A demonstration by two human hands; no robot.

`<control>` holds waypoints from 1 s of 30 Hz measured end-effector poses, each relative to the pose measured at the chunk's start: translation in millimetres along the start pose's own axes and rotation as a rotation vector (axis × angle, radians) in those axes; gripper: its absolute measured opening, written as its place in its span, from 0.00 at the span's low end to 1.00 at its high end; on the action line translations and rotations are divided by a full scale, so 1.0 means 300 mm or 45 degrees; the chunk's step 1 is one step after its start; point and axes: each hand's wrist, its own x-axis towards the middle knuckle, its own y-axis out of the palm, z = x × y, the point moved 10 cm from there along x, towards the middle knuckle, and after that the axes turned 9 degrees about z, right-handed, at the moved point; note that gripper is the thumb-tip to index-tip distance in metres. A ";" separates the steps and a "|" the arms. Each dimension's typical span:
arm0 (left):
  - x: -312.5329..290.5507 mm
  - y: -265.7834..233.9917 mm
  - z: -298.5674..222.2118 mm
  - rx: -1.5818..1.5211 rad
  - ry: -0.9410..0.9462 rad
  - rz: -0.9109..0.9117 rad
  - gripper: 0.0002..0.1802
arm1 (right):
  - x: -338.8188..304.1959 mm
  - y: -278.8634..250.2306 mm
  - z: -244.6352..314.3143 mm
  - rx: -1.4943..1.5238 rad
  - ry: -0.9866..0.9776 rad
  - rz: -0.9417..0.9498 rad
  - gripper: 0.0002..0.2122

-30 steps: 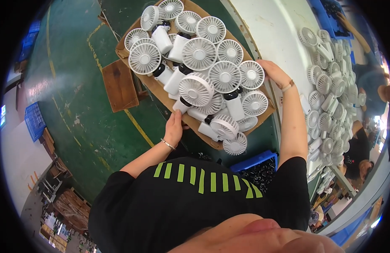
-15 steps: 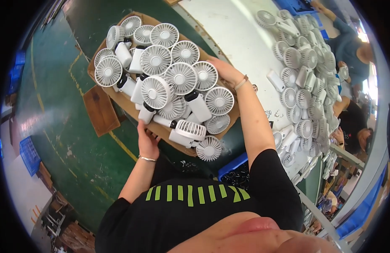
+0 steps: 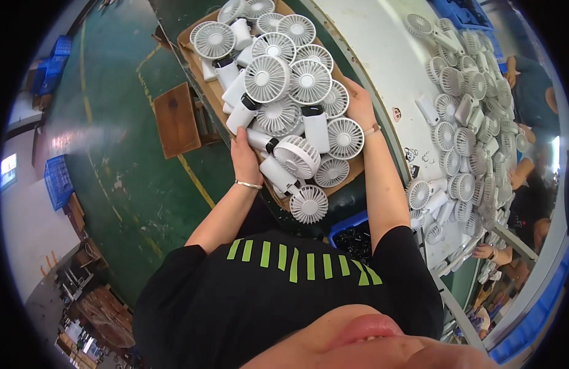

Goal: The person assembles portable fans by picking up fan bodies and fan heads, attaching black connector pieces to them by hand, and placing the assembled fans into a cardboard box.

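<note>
A brown cardboard box [image 3: 356, 167], heaped with white handheld fans [image 3: 310, 82], is held in front of me, tilted across the view. My left hand [image 3: 244, 158] grips its near left side, the fingers partly hidden beneath the fans' handles. Around the far right side wraps my right hand [image 3: 359, 106], its fingertips out of sight behind the rim. The fans lie in mixed directions, several with black collars between head and handle. One fan [image 3: 308, 203] overhangs the near end of the box.
A white worktable [image 3: 389, 80] on the right bears a large pile of similar fans [image 3: 466, 138]. Other people sit beyond it. A blue bin [image 3: 352, 237] of small black parts is close to my right arm. On the green floor stands a wooden stool [image 3: 176, 120].
Both hands and the box have shifted right and farther up in the view, closer to the worktable. The stool and table also appear farther right, so the head view has turned somewhat.
</note>
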 end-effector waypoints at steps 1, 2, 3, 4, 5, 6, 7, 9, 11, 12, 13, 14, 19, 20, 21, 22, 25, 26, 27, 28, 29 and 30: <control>-0.034 0.012 -0.023 0.048 -0.006 -0.004 0.24 | -0.027 -0.002 0.002 0.002 -0.027 -0.021 0.17; -0.061 0.038 -0.041 0.089 -0.012 0.002 0.24 | -0.057 -0.012 0.027 -0.004 -0.060 -0.047 0.16; -0.071 0.058 -0.059 0.116 0.010 0.028 0.23 | -0.090 -0.020 0.049 0.012 -0.092 -0.074 0.16; -0.086 0.080 -0.078 0.150 -0.007 0.037 0.23 | -0.123 -0.035 0.070 0.000 -0.102 -0.110 0.16; -0.109 0.109 -0.097 0.183 -0.022 0.049 0.23 | -0.158 -0.057 0.110 -0.013 -0.114 -0.148 0.16; -0.110 0.151 -0.115 0.222 -0.035 0.106 0.24 | -0.186 -0.097 0.130 -0.054 -0.123 -0.193 0.15; -0.114 0.201 -0.134 0.214 -0.025 0.148 0.24 | -0.204 -0.142 0.145 -0.099 -0.140 -0.247 0.15; -0.123 0.314 -0.168 0.211 -0.083 0.242 0.24 | -0.246 -0.199 0.220 -0.038 -0.177 -0.274 0.15; -0.140 0.465 -0.198 0.181 -0.112 0.376 0.24 | -0.294 -0.287 0.308 0.006 -0.237 -0.379 0.15; -0.139 0.530 -0.195 0.204 -0.145 0.412 0.24 | -0.321 -0.337 0.347 0.029 -0.251 -0.438 0.14; -0.133 0.606 -0.187 0.242 -0.151 0.449 0.23 | -0.370 -0.402 0.391 0.003 -0.259 -0.507 0.14; -0.126 0.672 -0.183 0.282 -0.151 0.474 0.23 | -0.421 -0.447 0.446 -0.017 -0.263 -0.564 0.13; -0.188 1.127 -0.017 0.445 -0.366 0.868 0.23 | -0.740 -0.847 0.522 -0.198 -0.348 -0.983 0.14; -0.247 1.251 0.010 0.466 -0.392 0.911 0.24 | -0.813 -0.940 0.530 -0.128 -0.382 -1.044 0.14; -0.252 1.393 0.039 0.537 -0.387 1.006 0.24 | -0.880 -1.044 0.614 -0.298 -0.383 -1.176 0.14; -0.246 1.546 0.058 0.599 -0.369 1.094 0.24 | -0.914 -1.119 0.720 -0.310 -0.459 -1.227 0.14; -0.300 1.709 0.127 0.705 -0.421 1.245 0.25 | -1.038 -1.157 0.801 -0.392 -0.339 -1.330 0.15; -0.311 1.724 0.179 0.803 -0.421 1.266 0.26 | -1.096 -1.204 0.761 -0.384 -0.360 -1.342 0.15; -0.338 1.773 0.233 0.742 -0.462 1.329 0.26 | -1.165 -1.275 0.687 -0.381 -0.385 -1.489 0.15; -0.371 1.847 0.284 0.663 -0.495 1.383 0.27 | -1.209 -1.354 0.662 -0.368 -0.467 -1.500 0.17; -0.383 1.933 0.326 0.729 -0.468 1.365 0.34 | -1.265 -1.450 0.678 -0.512 -0.337 -1.609 0.18; -0.406 2.036 0.356 0.754 -0.428 1.428 0.35 | -1.322 -1.535 0.702 -0.653 -0.203 -1.711 0.19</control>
